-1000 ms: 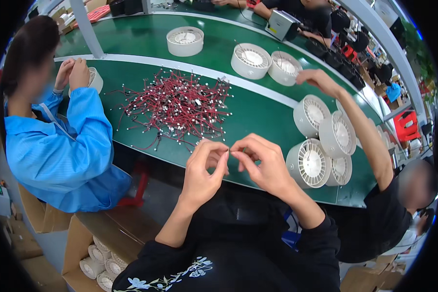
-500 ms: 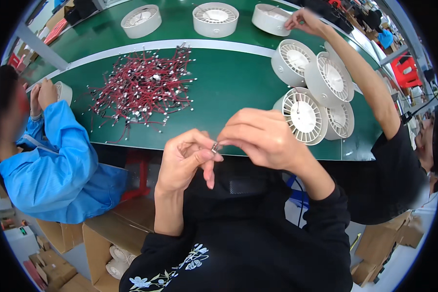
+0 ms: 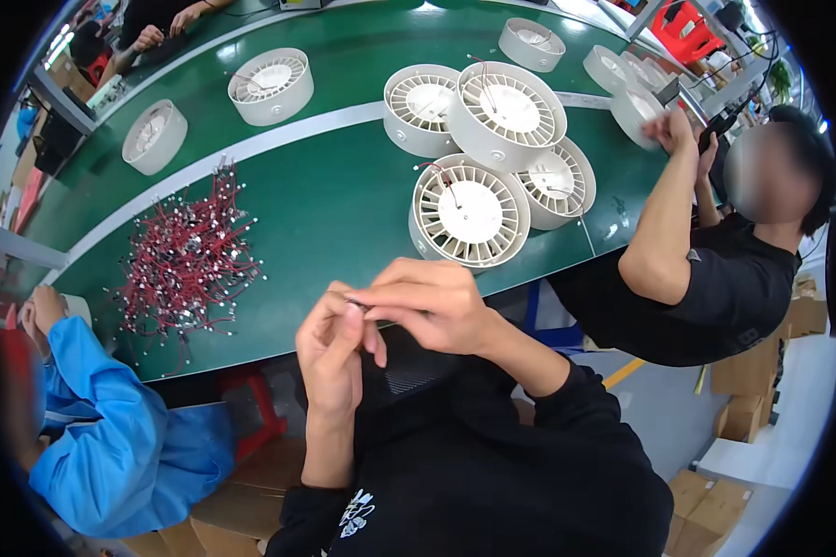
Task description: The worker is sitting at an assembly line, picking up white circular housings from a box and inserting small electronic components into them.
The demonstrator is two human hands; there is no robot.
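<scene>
Hand L (image 3: 330,357) fwd, R (image 3: 434,306) inward, touching

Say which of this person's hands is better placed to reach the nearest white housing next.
Probably the right. The right hand is closer to the nearest white housing; the left hand is nearer the red wires. Both pinch a small part, so the right would likely need to let go first.

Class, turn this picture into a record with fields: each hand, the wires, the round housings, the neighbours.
Left hand: pinching a small item, mostly hidden
Right hand: fingertips pinching at the same item
Wires: tangled pile, red and dark with white connectors, on a green table
Housings: white; four clustered right of the wires
Neighbours: blue sleeve at left, black sleeve at right
</scene>
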